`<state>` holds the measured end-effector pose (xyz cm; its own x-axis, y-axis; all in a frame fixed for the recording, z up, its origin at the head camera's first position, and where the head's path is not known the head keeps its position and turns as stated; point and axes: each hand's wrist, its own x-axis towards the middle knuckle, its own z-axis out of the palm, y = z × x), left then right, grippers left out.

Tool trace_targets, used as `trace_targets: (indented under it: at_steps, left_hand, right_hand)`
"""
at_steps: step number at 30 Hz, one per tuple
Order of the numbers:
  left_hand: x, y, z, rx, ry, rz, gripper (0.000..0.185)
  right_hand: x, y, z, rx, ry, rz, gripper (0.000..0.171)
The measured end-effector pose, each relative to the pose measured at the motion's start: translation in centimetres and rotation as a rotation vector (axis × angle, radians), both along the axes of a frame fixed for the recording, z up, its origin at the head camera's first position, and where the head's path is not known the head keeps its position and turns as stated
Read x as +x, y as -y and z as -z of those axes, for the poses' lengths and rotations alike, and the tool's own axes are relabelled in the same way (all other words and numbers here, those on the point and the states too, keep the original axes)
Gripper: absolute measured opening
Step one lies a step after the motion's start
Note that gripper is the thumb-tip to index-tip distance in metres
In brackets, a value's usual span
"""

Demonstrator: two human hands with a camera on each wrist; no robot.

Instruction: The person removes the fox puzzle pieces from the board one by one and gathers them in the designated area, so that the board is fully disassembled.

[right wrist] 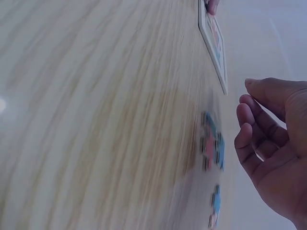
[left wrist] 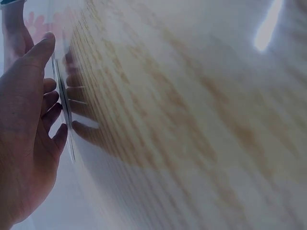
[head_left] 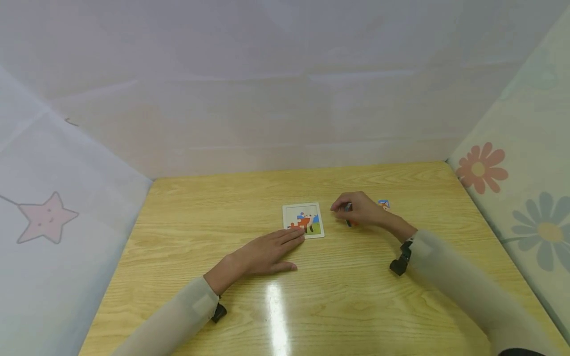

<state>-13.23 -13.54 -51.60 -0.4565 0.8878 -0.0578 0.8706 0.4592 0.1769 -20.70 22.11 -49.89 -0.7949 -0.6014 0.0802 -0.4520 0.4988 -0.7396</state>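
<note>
A white-rimmed jigsaw tray [head_left: 301,204] lies on the wooden table, with joined pieces showing an orange animal [head_left: 305,223] along its lower and right parts. My left hand [head_left: 267,251] is stretched out flat, its fingertips resting on the tray's lower left corner. To the right of the tray, my right hand [head_left: 361,209] hovers with loosely bent fingers. Below it in the right wrist view lie a red piece [right wrist: 208,149] and blue pieces [right wrist: 220,151]. Nothing shows between the right thumb and fingers [right wrist: 245,115] there.
Another blue and orange piece [head_left: 383,202] lies just beyond the right hand. White cloth walls enclose the table [head_left: 200,212] at the back and both sides; a star decorates the left wall, flowers the right.
</note>
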Motion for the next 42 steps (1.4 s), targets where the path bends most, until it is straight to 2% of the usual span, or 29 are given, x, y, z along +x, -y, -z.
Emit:
trace_targets:
  at_steps: [9,16,28,34,42]
  left_hand:
    - [-0.1,0.0,0.2,0.0,-0.047,0.021,0.078]
    - [0.0,-0.1,0.1,0.002,-0.053,0.025,0.078]
    - [0.3,-1.3,-0.3,-0.011,-0.084,0.038,0.081]
    - [0.5,-1.8,-0.7,-0.016,-0.067,0.037,0.081]
    - [0.6,-2.5,-0.3,-0.067,-0.031,0.023,0.083]
  right_hand:
    - [-1.3,3.6,0.2,0.046,-0.013,-0.1,0.017]
    - [-2.3,5.6,0.7,0.108,-0.001,-0.113,0.022]
    - [-2.8,7.5,0.4,0.15,0.013,-0.165,0.028]
    - [-2.9,7.9,0.2,0.15,0.018,-0.181,0.029]
    - [-2.7,8.0,0.0,0.149,0.021,-0.199,0.026]
